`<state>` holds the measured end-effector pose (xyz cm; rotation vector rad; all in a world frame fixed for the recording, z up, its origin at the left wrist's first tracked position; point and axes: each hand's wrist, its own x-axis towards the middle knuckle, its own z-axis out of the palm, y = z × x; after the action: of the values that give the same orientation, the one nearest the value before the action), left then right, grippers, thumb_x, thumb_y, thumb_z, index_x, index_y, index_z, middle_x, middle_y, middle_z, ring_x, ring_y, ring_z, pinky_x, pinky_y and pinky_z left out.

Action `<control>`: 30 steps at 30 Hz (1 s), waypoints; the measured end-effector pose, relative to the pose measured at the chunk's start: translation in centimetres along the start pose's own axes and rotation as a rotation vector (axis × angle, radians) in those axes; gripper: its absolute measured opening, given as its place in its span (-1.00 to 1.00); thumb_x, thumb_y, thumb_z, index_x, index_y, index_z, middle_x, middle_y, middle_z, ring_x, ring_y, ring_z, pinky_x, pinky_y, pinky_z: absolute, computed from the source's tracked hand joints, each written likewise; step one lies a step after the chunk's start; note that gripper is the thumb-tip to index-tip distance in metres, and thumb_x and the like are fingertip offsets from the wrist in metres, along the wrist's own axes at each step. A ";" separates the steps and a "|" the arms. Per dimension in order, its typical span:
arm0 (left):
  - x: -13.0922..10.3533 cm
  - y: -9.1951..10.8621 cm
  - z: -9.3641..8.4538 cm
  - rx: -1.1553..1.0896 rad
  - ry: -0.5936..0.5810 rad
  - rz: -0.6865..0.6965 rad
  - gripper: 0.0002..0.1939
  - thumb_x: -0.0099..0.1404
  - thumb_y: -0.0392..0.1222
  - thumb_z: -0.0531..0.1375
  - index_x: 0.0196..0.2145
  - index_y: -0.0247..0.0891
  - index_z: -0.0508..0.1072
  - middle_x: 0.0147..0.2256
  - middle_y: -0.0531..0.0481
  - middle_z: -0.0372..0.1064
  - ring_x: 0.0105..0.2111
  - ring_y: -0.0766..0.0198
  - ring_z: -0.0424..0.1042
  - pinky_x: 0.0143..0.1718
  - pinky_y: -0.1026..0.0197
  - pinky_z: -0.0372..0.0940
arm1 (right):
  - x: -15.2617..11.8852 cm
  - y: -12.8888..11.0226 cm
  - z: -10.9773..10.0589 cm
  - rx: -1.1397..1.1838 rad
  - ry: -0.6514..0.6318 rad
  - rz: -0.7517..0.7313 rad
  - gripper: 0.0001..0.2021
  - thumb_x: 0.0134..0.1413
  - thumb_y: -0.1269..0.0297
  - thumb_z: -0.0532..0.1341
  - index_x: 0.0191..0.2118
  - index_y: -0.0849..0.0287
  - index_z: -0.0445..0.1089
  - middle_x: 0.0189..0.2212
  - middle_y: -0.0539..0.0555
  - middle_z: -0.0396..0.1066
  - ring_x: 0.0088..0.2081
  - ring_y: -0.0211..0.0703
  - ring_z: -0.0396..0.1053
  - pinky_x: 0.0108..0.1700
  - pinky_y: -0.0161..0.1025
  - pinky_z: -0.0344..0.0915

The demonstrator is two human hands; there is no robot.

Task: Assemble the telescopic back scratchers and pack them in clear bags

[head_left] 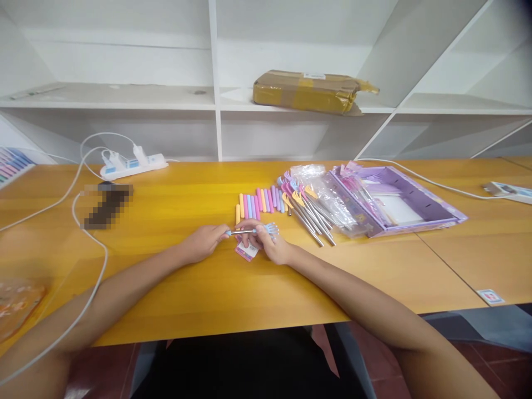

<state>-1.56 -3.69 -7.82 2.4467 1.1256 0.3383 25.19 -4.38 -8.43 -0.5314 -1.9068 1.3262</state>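
Both of my hands hold one back scratcher (pixel 243 232), which has a thin metal shaft and a light blue claw-shaped head. My left hand (pixel 206 242) is closed around its handle end, hiding most of the handle. Around the shaft just below the head, my right hand (pixel 270 244) is closed too. Under my right hand lies a pink and white card (pixel 247 250). A row of pastel handles (pixel 266 200) in yellow, pink, blue and purple lies just beyond my hands. To the right is a pile of metal rods with claw heads (pixel 310 213).
A purple box (pixel 432 205) holding packaged pieces stands at the right, with clear plastic bags (pixel 328 197) beside it. A white power strip (pixel 135 165) with cables lies at the back left. A taped carton (pixel 305 91) rests on the shelf. A cable passes over my left arm.
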 end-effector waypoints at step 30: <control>-0.4 1.1 0.2 0.144 0.024 -0.008 -0.64 0.63 0.02 -0.15 -0.05 -0.16 0.36 -0.23 -0.10 0.52 -0.28 0.08 0.50 -0.23 0.11 0.29 | 0.0 -1.0 -1.1 -0.252 0.006 -0.008 -0.47 0.57 -0.11 -0.10 0.10 0.16 0.45 -0.35 0.04 0.44 -0.34 -0.15 0.39 -0.22 -0.20 0.35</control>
<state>-1.01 -4.72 -7.50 2.5675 1.2083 0.2937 26.09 -4.10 -7.26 -0.6507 -2.0822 1.0837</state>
